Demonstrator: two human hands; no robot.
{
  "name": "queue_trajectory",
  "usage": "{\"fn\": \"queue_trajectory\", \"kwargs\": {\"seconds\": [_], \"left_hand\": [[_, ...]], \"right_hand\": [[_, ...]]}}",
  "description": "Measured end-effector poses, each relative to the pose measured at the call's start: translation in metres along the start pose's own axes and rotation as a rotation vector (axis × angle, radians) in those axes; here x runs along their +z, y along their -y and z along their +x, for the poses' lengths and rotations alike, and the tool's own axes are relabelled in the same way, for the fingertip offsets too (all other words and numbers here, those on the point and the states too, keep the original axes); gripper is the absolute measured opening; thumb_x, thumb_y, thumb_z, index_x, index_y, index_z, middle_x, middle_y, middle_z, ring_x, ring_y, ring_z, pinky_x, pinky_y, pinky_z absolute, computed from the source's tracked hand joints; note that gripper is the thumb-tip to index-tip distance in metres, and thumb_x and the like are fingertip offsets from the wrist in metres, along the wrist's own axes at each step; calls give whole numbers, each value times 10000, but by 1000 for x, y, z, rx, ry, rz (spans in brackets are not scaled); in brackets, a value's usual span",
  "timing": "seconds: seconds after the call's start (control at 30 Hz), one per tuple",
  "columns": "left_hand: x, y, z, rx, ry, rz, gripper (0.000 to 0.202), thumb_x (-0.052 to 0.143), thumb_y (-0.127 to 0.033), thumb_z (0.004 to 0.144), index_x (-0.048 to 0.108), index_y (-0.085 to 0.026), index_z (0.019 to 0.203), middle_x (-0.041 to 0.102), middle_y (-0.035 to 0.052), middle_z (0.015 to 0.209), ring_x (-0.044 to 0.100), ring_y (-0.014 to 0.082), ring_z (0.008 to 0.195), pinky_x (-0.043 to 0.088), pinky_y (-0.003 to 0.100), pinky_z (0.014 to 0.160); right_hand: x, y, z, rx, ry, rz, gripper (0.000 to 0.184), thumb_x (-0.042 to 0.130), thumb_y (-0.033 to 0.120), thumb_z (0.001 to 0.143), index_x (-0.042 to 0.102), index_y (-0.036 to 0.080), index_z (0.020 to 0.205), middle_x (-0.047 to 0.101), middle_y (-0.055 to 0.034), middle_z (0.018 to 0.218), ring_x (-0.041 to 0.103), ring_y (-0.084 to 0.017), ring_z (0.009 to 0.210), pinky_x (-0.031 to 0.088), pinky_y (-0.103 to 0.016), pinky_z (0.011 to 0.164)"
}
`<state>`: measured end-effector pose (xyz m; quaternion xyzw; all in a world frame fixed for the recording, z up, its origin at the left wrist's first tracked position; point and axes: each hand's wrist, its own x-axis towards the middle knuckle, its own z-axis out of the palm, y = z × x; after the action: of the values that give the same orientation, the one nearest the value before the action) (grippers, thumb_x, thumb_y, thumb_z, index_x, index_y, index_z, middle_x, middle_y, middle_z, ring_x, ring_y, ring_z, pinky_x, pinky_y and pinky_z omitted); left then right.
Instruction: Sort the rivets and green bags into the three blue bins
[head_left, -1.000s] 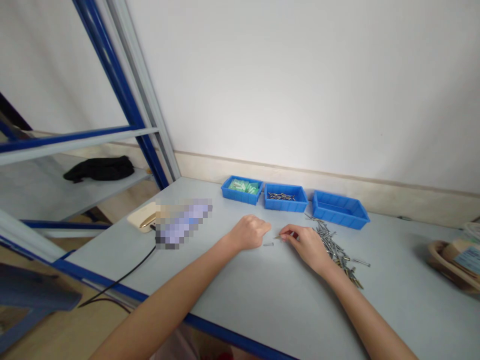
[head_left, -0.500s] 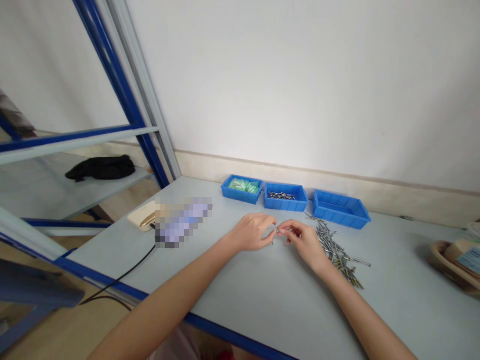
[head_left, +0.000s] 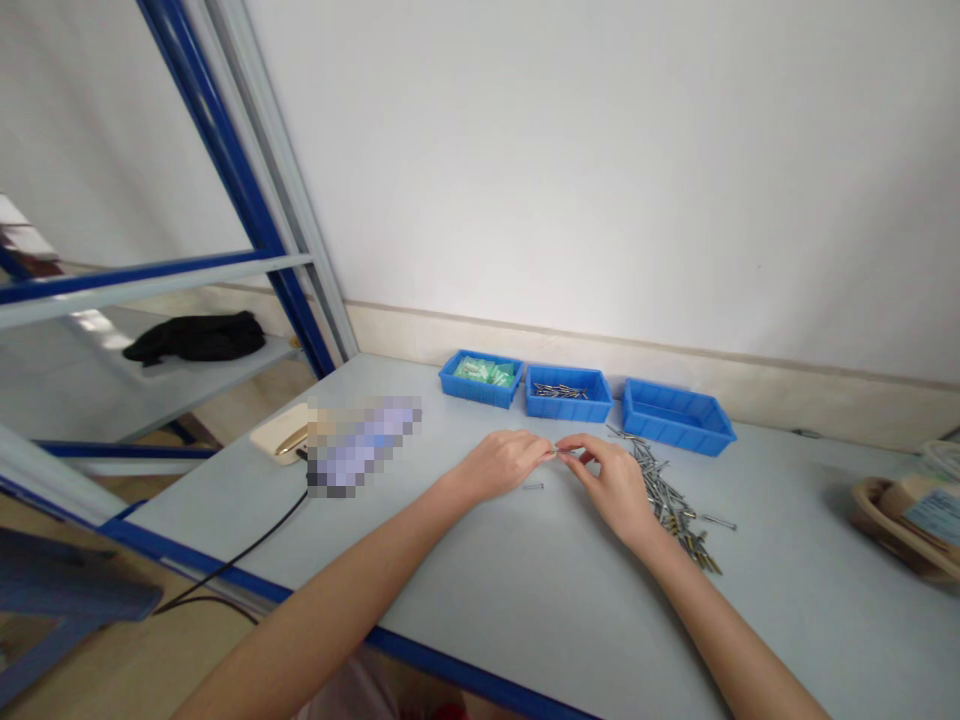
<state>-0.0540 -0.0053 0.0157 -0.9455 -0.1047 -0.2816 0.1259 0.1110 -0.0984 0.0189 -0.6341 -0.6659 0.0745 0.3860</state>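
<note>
Head view, one person at the tabletop (head_left: 525, 600).

**Position.** Left hand (head_left: 499, 466) and right hand (head_left: 616, 482) meet tip to tip near the middle of the tabletop, just on the near side of the bins. Between them is a small metal pin (head_left: 556, 452), lifted a little off the surface. The left fingers (head_left: 537, 452) are narrowed onto one end and the right fingers (head_left: 577, 444) are pinched on the other. The pin is too small to say whether it is a screw or a nail.

**Handling (judgement).**
- It looks light, stiff and smooth, so it would probably roll or slip if the pinch loosened.
- It is not fragile.
- The best hold is likely a thumb-and-forefinger pinch across the shank, near one end. If one end is pointed, the fingers should stay off that tip.

**Counts.**
- Pin held: 1.
- Loose pin (head_left: 533, 487) on the tabletop, just near of the left fingers: 1.
- Heap of pins (head_left: 670, 497), right of the right hand and touching it or nearly so: too many to count.
- Blue bins along the far edge: 3.
  - Left bin (head_left: 480, 390) holds green pieces.
  - Middle bin (head_left: 568, 405) holds a few metal pins.
  - I cannot make out any contents in the right bin (head_left: 675, 430).

**Periphery.** There is a black cable (head_left: 240, 556) at near left and a basket (head_left: 892, 520) at far right.
</note>
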Motion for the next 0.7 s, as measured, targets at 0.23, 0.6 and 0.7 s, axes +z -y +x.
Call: {"fn": "queue_trajectory", "kwargs": {"seconds": [0.23,0.6,0.7], "left_hand": [[1,0,0,-41,-20,-16,274,316,-304,961,519,-158,848,609,2,675,597,141,631,396,240,555],[1,2,-2,-45,13,-3,358,293,-330,960,531,-166,750,585,5,607,575,137,581,393,233,544],[1,4,-2,-178,-45,-72,293,303,-316,952,546,-166,886,623,18,699,590,143,635,428,241,588]], "right_hand": [[-4,1,-2,-73,12,-210,233,445,350,892,648,238,871,704,-9,824,619,-165,697,359,-293,731],[-4,5,-5,-173,12,-247,188,455,288,900,630,221,886,706,-1,835,611,-149,675,344,-284,720],[-4,4,-4,-149,-5,-263,189,452,267,901,637,227,888,710,7,809,619,-157,679,347,-282,712]]}}
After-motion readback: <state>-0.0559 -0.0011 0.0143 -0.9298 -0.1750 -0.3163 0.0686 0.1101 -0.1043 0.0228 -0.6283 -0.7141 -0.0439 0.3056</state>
